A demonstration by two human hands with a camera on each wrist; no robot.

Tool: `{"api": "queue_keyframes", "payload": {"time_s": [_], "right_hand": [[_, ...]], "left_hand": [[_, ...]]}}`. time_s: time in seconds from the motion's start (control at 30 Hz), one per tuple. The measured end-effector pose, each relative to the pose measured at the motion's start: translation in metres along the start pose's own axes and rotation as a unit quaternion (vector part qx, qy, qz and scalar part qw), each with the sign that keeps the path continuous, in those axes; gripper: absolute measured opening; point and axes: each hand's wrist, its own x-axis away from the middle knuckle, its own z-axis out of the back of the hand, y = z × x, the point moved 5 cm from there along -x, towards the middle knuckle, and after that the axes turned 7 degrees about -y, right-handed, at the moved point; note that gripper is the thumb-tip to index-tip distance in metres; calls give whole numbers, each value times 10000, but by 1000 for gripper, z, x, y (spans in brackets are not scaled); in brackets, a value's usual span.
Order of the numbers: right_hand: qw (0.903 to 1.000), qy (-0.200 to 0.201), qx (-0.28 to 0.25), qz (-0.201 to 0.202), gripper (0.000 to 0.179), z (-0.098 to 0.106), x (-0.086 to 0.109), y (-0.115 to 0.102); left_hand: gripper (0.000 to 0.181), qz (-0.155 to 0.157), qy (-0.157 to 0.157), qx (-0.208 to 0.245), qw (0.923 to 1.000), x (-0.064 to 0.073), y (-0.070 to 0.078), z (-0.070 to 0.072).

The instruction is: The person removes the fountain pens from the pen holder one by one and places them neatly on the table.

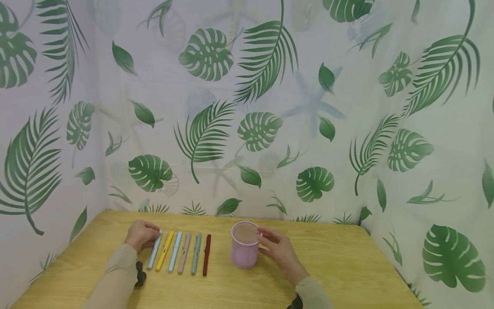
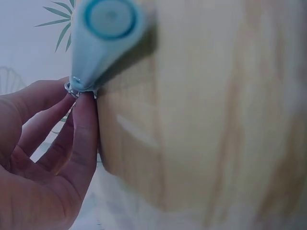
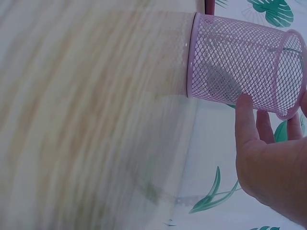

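At the left end of a row of capped pens, my left hand (image 1: 142, 235) has its fingertips and thumb at the far end of a light blue pen (image 1: 155, 251). In the left wrist view the thumb and a finger pinch this pen (image 2: 103, 48) beside its clip, and its round end faces the camera. My right hand (image 1: 281, 252) holds the right side of a pink mesh pen cup (image 1: 244, 255), which stands upright on the table. The right wrist view has fingers (image 3: 245, 120) against the mesh of the cup (image 3: 235, 62) and others at its rim.
Right of the held pen lie a yellow pen (image 1: 164, 251), another light blue pen (image 1: 175, 252), a pinkish pen (image 1: 184, 253), a green pen (image 1: 196, 254) and a dark red pen (image 1: 206, 255), roughly parallel. Leaf-printed cloth walls (image 1: 270, 180) border the wooden table (image 1: 328, 257).
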Motion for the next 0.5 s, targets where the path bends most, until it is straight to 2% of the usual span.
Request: {"api": "queue_keyframes", "payload": {"time_s": [0.1,0.33,0.5], "right_hand": [[10000,-6,10,-10,42,-1,1,-1],[10000,-38,-54,18,43,-1,0,1],[10000,6,-37,24,42,0,-1,1]], "left_hand": [[29,47,0,-107,9999,-1,0,0],[30,175,-59,49,9998,-1,-3,1],[28,263,-16,-20,9997,-2,-4,2]]}}
